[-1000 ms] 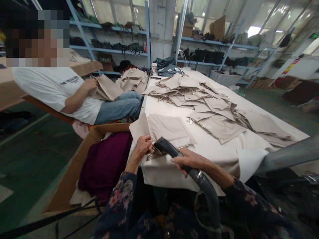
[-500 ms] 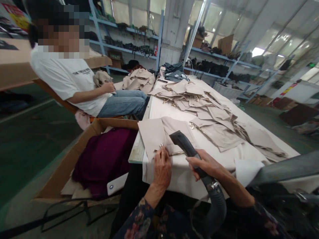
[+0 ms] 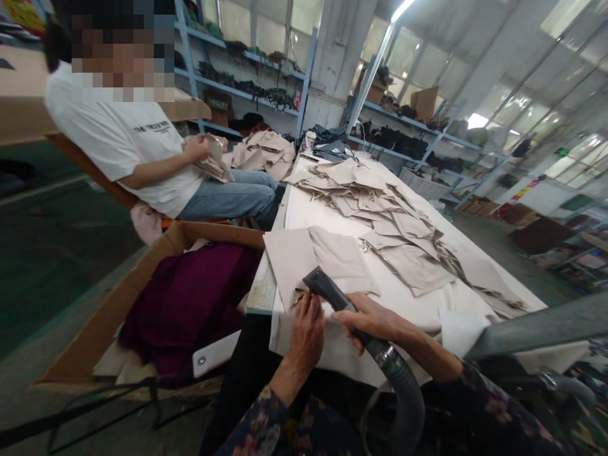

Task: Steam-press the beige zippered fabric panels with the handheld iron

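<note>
A beige fabric piece [image 3: 291, 250] with a metal zipper lies at the table's near left corner. My left hand [image 3: 308, 329] is closed on its near edge, fingertips pressed together at the zipper; the exact grip is partly hidden. In my right hand [image 3: 375, 316] is a black vacuum hose nozzle [image 3: 327, 288], its flat tip just over my left fingertips. From the nozzle a ribbed hose [image 3: 403, 392] curves down toward my lap. To the right lies another beige zippered piece [image 3: 408, 263].
A heap of beige pieces [image 3: 365, 190] covers the table's far part. At left stands a cardboard box [image 3: 90, 335] holding purple fabric [image 3: 190, 304], with a white phone [image 3: 216, 354] beside my leg. A seated co-worker [image 3: 156, 152] handles beige fabric. A grey metal bar [image 3: 536, 326] crosses at right.
The nozzle has moved left and down, its tip now at my left fingertips over the zipper. My left hand stays nearly in place. The co-worker has raised the fabric and a hand.
</note>
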{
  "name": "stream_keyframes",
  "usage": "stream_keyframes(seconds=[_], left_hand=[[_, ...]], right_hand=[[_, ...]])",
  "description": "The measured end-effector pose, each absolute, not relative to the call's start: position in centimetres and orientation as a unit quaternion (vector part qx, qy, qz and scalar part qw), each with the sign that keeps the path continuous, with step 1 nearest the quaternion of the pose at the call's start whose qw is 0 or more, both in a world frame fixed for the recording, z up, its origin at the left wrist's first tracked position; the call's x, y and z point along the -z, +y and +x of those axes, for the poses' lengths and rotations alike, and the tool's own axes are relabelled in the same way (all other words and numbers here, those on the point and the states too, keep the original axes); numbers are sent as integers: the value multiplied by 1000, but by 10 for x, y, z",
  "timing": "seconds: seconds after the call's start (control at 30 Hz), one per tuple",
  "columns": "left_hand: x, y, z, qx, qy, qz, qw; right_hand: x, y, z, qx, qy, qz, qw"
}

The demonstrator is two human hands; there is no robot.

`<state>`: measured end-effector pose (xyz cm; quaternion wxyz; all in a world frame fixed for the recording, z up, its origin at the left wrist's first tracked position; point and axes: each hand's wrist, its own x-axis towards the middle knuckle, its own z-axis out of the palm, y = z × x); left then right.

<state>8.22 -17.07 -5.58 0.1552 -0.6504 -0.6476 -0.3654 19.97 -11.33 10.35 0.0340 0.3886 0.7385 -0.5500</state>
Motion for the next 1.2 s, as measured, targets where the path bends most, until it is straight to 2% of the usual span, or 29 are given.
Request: stream_keyframes(seconds=[0.17,0.4,0.7,1.0,1.2], left_hand=[[64,-169,83,374,-640,-654,151],[64,-170,84,361,-656,-647,144],[63,-170,83,361,-650,-649,163],[49,-172,84,332,-673,-642,154],[53,-171,84,346,-667,-639,165]], right_hand=[[-110,-101,175,536,753,376,73],[-112,-82,169,495,757,424,50],[-120,-89,177,528,749,388,99],[-109,-71,200,538,709,455,0],[-122,-92,221,579,699,419,-9]])
